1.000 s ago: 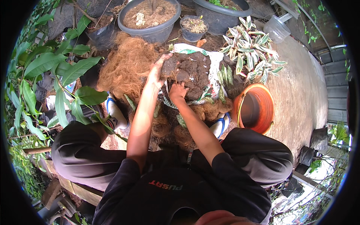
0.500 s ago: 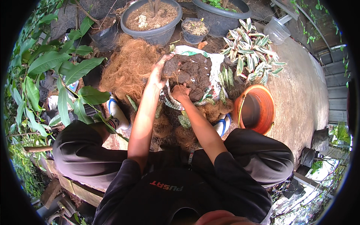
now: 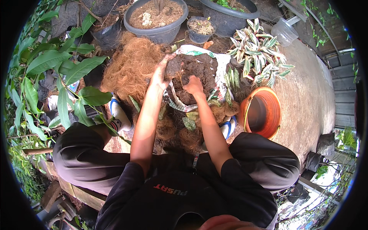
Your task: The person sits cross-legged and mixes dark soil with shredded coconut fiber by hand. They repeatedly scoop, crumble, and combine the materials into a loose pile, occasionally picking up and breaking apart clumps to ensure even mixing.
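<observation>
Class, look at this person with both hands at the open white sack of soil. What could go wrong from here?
Soil may spill: the left hand is against a dark soil clump at the left side of the white sack, and the right hand is in the soil.

The orange bucket stands close beside the right foot, so a shifting leg might knock it.

The mottled leaf just below the sack could get crushed if the sack slides.

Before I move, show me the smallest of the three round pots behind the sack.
The small dark pot, between the large left pot and large right pot; its rim is narrower.
</observation>
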